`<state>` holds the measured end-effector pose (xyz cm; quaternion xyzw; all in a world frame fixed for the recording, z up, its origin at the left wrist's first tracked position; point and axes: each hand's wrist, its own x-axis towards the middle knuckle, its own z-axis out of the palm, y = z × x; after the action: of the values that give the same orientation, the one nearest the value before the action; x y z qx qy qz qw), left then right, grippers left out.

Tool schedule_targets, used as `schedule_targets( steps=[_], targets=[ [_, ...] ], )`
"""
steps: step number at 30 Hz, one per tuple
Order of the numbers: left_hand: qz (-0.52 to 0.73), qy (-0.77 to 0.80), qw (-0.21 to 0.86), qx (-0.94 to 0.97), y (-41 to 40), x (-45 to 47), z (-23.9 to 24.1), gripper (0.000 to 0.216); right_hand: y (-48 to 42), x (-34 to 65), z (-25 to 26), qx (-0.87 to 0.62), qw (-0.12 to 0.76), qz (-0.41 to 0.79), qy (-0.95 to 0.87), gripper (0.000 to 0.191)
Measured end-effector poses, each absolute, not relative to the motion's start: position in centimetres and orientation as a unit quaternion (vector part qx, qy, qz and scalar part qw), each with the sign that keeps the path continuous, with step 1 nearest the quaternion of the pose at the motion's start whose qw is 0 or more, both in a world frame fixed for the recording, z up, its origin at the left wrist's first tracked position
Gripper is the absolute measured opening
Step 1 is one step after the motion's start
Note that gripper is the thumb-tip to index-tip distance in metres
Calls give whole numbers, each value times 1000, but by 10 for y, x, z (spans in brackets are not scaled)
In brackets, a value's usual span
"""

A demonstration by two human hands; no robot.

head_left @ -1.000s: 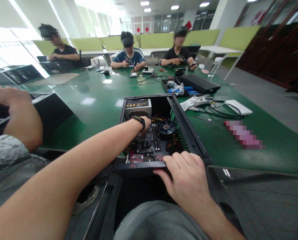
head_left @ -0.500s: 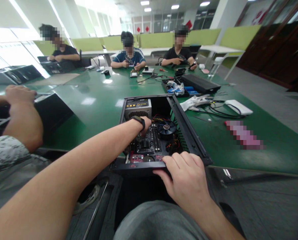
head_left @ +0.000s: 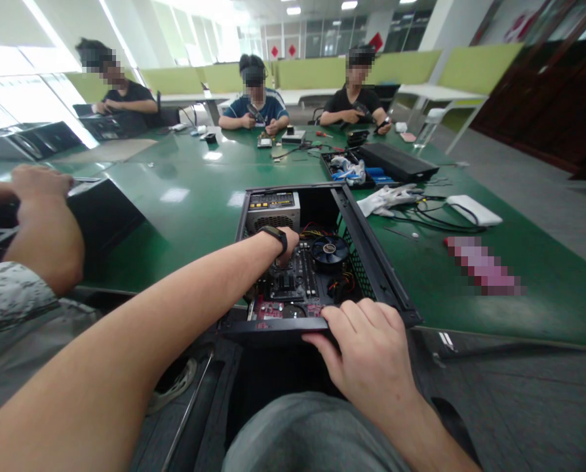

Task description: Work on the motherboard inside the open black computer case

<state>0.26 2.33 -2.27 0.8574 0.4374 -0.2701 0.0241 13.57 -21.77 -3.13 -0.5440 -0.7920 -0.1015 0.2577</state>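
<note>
An opened black computer case [head_left: 379,275] lies on its side at the table's near edge, partly overhanging it. My right hand [head_left: 369,337] is closed around its front rim, fingers on top and thumb below. My left hand [head_left: 289,244], with a dark band on the wrist, reaches down into the case over the motherboard [head_left: 293,282]. Its fingers are bent together and pointing down; their tips and anything between them are hidden. Right of that hand is a black fan [head_left: 329,250]. Behind it sits a silver power supply [head_left: 273,210], with thin coloured wires nearby.
To the left, another person's arm [head_left: 47,223] rests at a second dark case [head_left: 103,216]. White gloves [head_left: 389,198], cables, a white box [head_left: 474,210] and a blurred pink item [head_left: 482,265] lie to the right. An open tool case [head_left: 396,162] stands behind. Several people sit across the table.
The camera view has shifted slightly. Both hands keep their places, the left inside the case and the right on its rim.
</note>
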Motion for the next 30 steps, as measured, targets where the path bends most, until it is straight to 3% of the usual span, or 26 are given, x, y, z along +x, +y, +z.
schedule_targets(
  steps=[30],
  targets=[
    [-270,441,10,856,15,8,-18,54,-218,137,-34,-546,249,-106,-793,22]
  ],
)
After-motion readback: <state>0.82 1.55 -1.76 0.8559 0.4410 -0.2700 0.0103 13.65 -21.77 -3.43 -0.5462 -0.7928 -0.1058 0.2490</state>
